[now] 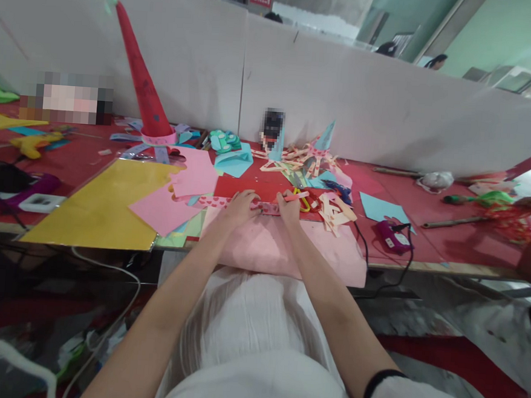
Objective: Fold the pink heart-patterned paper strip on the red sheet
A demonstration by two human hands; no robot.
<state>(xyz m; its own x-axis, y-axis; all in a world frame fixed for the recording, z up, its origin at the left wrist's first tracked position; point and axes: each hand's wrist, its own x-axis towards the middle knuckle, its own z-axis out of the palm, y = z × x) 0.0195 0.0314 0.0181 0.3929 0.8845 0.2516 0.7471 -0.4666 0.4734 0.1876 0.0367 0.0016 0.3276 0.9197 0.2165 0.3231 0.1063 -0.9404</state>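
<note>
Fingers of both hands (243, 205) on the heart-patterned strip (213, 201); pink pen (296, 196) in right.

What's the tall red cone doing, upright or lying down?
Upright: the red cone has its narrow tip up and its wide end down at the pink band. Cannot tell if its slant is real.
</note>
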